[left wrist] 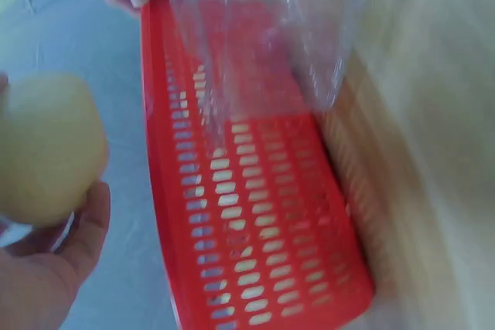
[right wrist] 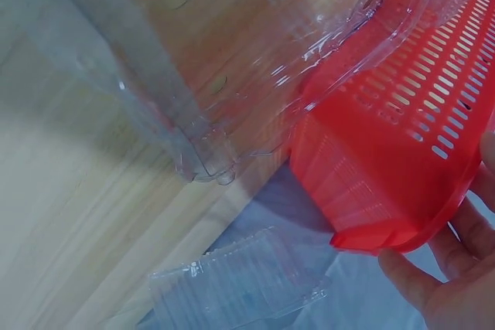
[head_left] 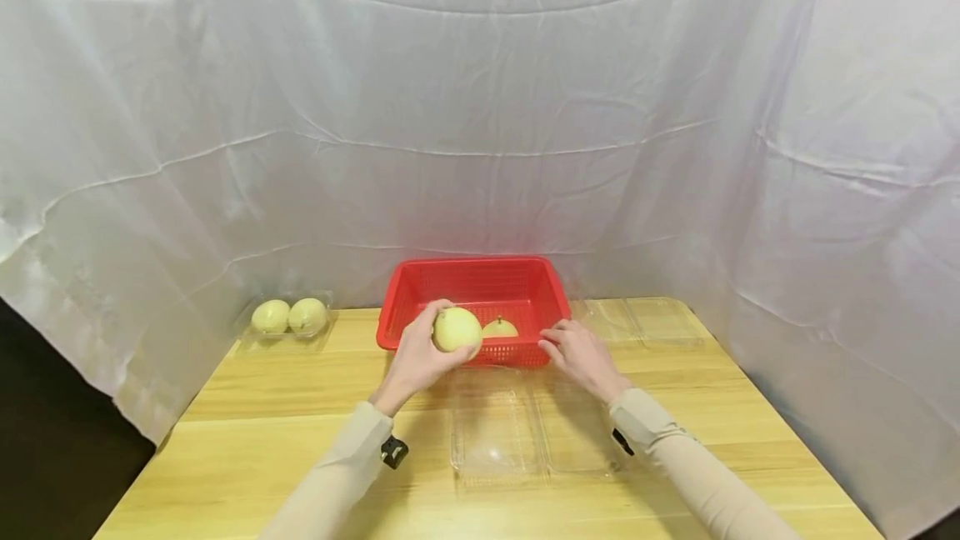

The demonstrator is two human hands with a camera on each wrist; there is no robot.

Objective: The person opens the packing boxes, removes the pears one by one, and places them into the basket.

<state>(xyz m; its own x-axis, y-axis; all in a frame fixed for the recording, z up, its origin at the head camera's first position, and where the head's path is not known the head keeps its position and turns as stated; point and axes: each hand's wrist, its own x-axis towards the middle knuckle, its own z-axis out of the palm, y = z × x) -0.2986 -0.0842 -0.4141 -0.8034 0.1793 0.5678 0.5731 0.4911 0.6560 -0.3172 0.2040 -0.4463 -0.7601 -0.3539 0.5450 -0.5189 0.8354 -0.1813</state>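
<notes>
My left hand (head_left: 415,362) grips a pale yellow pear (head_left: 457,329) between fingers and thumb, above the front left of a red perforated basket (head_left: 517,353). Another pear (head_left: 500,328), stem up, sits inside the basket; the front wall hides its lower part. At the basket's front right corner, my right hand (right wrist: 464,291) holds the rim, thumb on one side and fingers on the other. Between my forearms, in front of the basket, a clear plastic clamshell box (head_left: 491,432) lies opened flat; no fruit shows in it.
At the back left, two pears (head_left: 307,317) sit in another clear box (head_left: 328,300). Another opened clear box (head_left: 663,319) lies right of the basket. Pale curtains (head_left: 487,148) hang behind and beside the wooden table (head_left: 225,457).
</notes>
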